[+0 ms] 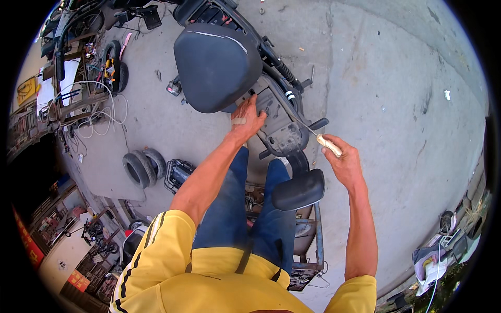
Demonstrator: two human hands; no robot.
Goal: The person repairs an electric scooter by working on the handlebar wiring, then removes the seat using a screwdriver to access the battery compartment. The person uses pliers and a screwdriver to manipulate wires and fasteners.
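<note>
A pale-handled screwdriver (329,145) is gripped in my right hand (342,159), to the right of a scooter's rear. Its thin shaft slants up and left toward the edge of the dark rear body panel (284,130); I cannot tell whether the tip touches. My left hand (247,119) lies against the panel's left edge, just below the black seat (216,68), thumb and forefinger apart. Its other fingers are partly hidden. A pale strip crosses the back of that hand near the wrist. Below the panel, a black padded backrest (299,190) sticks out toward me on a bracket.
Loose tyres (140,168) and a black wire-like rack (179,173) are on the concrete at left. Cables (107,112) and parts shelves fill the far left. A metal frame (308,245) stands by my legs. Bags (430,266) are at lower right.
</note>
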